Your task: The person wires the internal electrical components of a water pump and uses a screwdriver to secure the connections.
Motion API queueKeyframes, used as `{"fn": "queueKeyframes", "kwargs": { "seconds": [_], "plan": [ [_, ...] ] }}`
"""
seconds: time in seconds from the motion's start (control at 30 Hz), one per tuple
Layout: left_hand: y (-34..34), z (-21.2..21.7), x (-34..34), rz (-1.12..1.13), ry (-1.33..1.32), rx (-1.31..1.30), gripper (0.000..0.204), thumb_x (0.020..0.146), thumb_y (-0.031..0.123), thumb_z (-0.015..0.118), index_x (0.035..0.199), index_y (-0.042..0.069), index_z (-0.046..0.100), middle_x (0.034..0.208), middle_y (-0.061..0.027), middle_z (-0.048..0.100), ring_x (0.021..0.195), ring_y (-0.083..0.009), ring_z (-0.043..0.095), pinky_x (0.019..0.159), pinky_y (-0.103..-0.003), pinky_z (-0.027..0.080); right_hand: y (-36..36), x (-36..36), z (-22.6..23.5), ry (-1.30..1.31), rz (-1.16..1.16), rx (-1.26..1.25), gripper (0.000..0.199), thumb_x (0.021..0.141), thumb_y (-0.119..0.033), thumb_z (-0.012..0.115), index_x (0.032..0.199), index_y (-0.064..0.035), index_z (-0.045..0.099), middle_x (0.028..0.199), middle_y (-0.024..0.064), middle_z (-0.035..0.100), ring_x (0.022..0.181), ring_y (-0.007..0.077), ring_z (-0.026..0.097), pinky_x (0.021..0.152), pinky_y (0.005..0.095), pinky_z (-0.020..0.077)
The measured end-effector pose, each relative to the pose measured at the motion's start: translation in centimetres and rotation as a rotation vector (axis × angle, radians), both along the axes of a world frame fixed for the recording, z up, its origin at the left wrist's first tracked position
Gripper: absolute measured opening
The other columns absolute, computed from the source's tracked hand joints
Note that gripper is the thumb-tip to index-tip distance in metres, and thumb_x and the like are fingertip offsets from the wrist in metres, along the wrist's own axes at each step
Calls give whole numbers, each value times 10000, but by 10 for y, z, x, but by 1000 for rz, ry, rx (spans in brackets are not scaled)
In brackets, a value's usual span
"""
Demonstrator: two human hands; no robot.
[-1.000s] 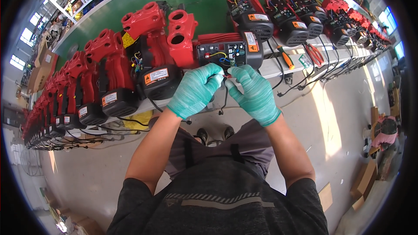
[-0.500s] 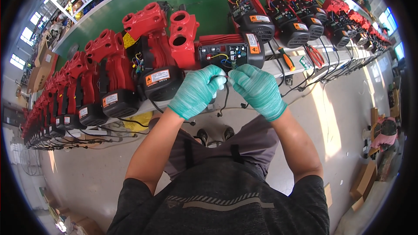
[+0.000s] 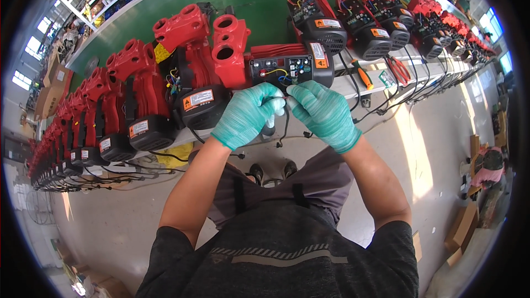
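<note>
In front of me on the bench lies a red machine (image 3: 229,49) with a black housing. Its control box is uncovered, showing a circuit board (image 3: 280,69) with yellow and blue wires. My left hand (image 3: 251,115) and my right hand (image 3: 323,115), both in teal knit gloves, meet just below the board's near edge. Fingertips of both are pinched together, almost touching; what they hold is too small and hidden to name. A black cable (image 3: 285,129) hangs down beneath the fingers. A dark grey rounded thing (image 3: 268,131) shows partly under my left hand.
Similar red machines (image 3: 141,83) line the bench to the left, and more (image 3: 375,36) stand at the right, cables trailing over the edge. An orange-handled screwdriver (image 3: 362,75) and red-handled pliers (image 3: 398,70) lie right of my hands. Another person (image 3: 488,165) is at far right.
Both hands stay at the board's near edge, with only a slight shift of the fingertips. The view has moved a little; nothing else visibly differs.
</note>
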State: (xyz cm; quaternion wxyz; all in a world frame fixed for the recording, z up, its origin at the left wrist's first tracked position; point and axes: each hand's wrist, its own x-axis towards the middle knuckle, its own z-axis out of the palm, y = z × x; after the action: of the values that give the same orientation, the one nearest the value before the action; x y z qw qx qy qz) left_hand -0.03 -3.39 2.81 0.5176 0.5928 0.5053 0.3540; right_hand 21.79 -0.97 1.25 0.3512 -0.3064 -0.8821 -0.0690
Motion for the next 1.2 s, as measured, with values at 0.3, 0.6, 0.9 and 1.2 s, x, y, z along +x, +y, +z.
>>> {"fn": "queueKeyframes", "kwargs": {
  "seconds": [0.3, 0.6, 0.9, 1.2],
  "plan": [
    [0, -5, -2, 9, -88, 0, 155, 1031, 92, 659, 1151, 9, 711, 889, -48, 728, 655, -59, 589, 617, -250, 529, -7, -6, 14, 387, 48, -715, 189, 938, -71, 740, 1112, -7, 704, 873, 90, 713, 712, 157, 692, 667, 299, 569],
    [-3, -8, -7, 1, -178, -2, 154, 1023, 84, 670, 1154, 13, 709, 890, -18, 702, 678, -54, 594, 622, -241, 528, -7, -11, 18, 642, 184, -1128, 88, 1001, -60, 651, 1052, 9, 670, 860, 60, 712, 699, 102, 657, 652, 263, 545],
    [-3, -13, -10, -33, -224, 20, 140, 1026, 97, 670, 1140, 21, 699, 894, -1, 682, 715, -58, 612, 635, -244, 529, -7, -13, 27, 636, 126, -1264, 103, 1006, -57, 595, 1067, -2, 657, 848, 50, 702, 688, 86, 659, 605, 243, 531],
    [-4, -10, -11, -59, -106, 111, 156, 1032, 142, 659, 1127, 27, 706, 866, 12, 671, 692, -55, 596, 639, -252, 524, -16, -25, 42, 633, -107, -1442, 201, 1047, -212, 575, 975, -39, 649, 728, -6, 636, 549, 73, 593, 452, 208, 448]
  ]
}}
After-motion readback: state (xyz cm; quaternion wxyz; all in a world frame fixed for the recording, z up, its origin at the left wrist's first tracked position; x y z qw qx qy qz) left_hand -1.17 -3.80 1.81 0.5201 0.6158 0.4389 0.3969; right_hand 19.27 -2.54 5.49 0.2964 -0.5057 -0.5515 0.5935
